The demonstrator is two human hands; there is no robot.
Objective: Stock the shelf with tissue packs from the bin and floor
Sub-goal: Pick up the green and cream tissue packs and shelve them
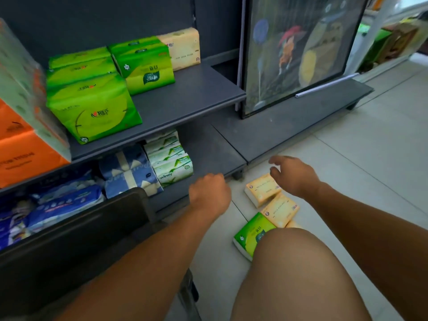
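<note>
Two bare hands reach low between a dark shelf [185, 98] and tissue packs on the floor [370, 158].
The shelf holds green, cream and orange packs, and its left end is cut off. The black bin [92, 228] is blurred, its contents hidden. A knee [289, 262] covers part of the green pack [250, 235], which touches the near yellow pack [281, 210]. The right hand [291, 174] hovers empty, fingers loose, over the far yellow pack [262, 189]. The left hand [209, 193] hides its fingers, so I cannot tell its grip.

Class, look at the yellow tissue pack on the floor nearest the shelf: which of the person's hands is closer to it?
Right. The right hand is just over the yellow pack's upper right corner. The left hand is well off to its left, by the bottom shelf's front edge.
</note>
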